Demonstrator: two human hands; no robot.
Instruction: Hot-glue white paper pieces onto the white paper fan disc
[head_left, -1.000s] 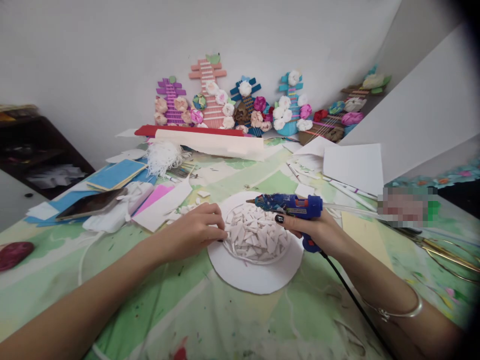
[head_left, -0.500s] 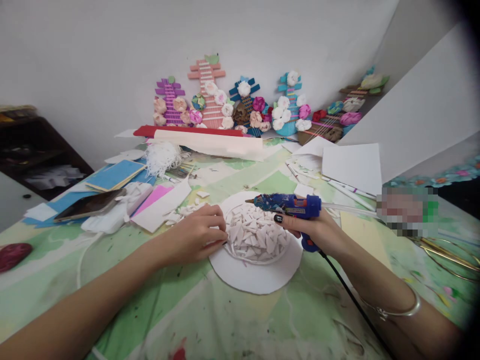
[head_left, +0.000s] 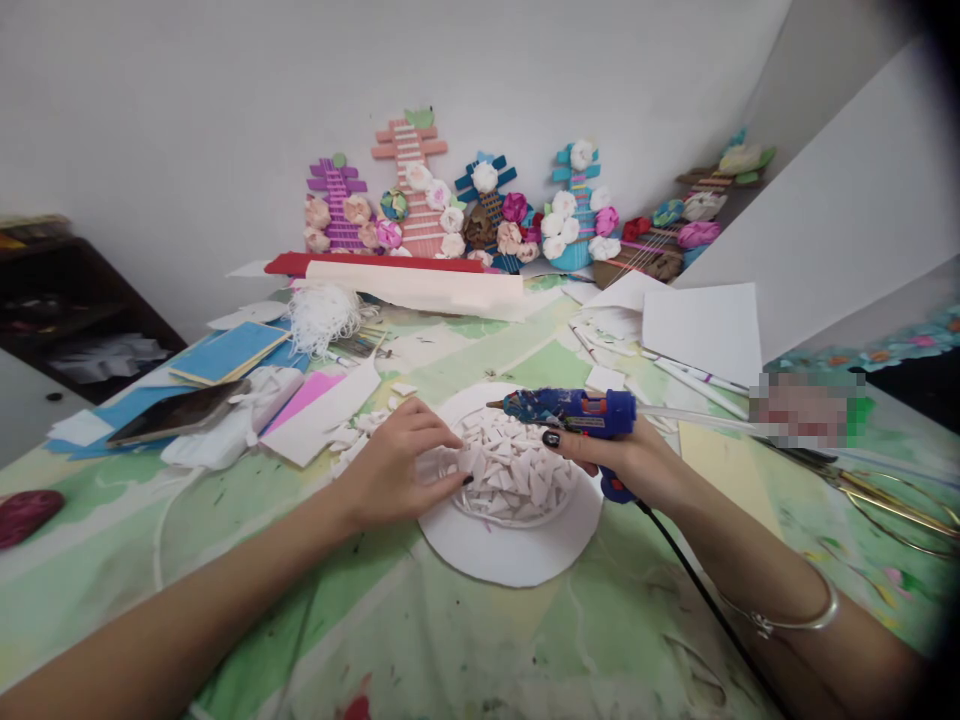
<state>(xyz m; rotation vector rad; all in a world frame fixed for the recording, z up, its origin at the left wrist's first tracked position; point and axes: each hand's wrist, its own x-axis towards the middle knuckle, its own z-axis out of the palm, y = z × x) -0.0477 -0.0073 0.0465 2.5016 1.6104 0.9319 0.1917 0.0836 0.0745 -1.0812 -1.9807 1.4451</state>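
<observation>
A white paper disc (head_left: 517,545) lies on the green table with a mound of small white paper petals (head_left: 517,478) glued on it. My left hand (head_left: 401,465) rests on the mound's left side, fingers curled and pressing a white petal down. My right hand (head_left: 630,460) grips a blue hot glue gun (head_left: 574,408), held level just above the mound's far edge with its nozzle pointing left. A black cord runs from the gun along my right forearm.
Loose white petals (head_left: 360,430) lie left of the disc. A phone (head_left: 176,412), blue and pink sheets and white thread sit far left. White paper (head_left: 701,330), pens and scissors (head_left: 892,500) lie to the right. Paper-flower crafts (head_left: 487,205) line the back wall.
My left hand has slid right, further onto the petal mound, fingers now over its left part. The glue gun has barely shifted left.
</observation>
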